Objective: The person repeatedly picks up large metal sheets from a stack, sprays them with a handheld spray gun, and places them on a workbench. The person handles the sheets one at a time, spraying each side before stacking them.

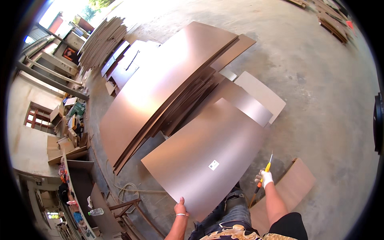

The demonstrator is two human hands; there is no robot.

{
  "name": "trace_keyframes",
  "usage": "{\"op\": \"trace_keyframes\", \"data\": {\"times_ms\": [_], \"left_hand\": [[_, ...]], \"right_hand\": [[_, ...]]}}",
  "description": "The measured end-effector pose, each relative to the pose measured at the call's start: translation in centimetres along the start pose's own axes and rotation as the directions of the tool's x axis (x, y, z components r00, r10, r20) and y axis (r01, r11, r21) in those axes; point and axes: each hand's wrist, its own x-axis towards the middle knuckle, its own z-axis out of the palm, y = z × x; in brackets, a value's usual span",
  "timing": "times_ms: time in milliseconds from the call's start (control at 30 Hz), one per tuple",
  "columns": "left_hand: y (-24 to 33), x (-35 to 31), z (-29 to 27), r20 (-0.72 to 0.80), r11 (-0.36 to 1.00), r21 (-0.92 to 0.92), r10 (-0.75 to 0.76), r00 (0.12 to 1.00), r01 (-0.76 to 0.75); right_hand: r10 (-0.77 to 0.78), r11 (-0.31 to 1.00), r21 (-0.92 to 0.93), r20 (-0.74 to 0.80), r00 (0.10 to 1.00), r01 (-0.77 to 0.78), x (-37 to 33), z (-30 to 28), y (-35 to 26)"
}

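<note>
My left hand [181, 207] is closed on the near left edge of a large brown panel [204, 148], its thumb on top. The panel has a smooth, shiny face and a small white label [214, 165]. It slants in front of my legs, and its far part overlaps another brown panel [244, 100]. My right hand [265, 177], in a white glove that leaves some fingers bare, is closed around a slim screwdriver-like tool [268, 165]. Its thin metal shaft points up and away, and its handle is yellow and orange. The right hand is beside the panel's right edge, apart from it.
A tall stack of brown sheets [160, 92] lies beyond the panel. To my right, a smaller board [296, 180] rests near my leg. Boards and clutter line the left wall [32, 144]; a hose [129, 190] and a frame [136, 208] lie at the left.
</note>
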Motion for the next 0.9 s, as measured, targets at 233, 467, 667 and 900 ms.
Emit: {"op": "trace_keyframes", "data": {"times_ms": [233,467,667,900], "left_hand": [[4.4,-4.5,-6.5,-0.239,0.993,0.121,0.023,0.971,0.006],[2.7,-6.3,-14.5,-0.508,0.979,0.2,0.069,0.859,0.039],[0.6,-4.5,-14.0,-0.725,0.873,0.427,0.176,0.666,0.234],[-7.1,-8.0,-23.9,-0.762,0.899,0.173,-0.137,0.633,0.403]], "right_hand": [[0.089,0.988,-0.1,-0.24,0.967,-0.115,8.9,6.7,1.3],[0.157,0.982,-0.066,-0.258,0.954,-0.179,6.3,8.6,6.9],[-0.108,0.984,-0.148,-0.04,0.993,0.101,6.0,8.6,2.3],[-0.012,0.916,-0.4,0.072,0.997,0.04,0.5,11.5,4.1]]}}
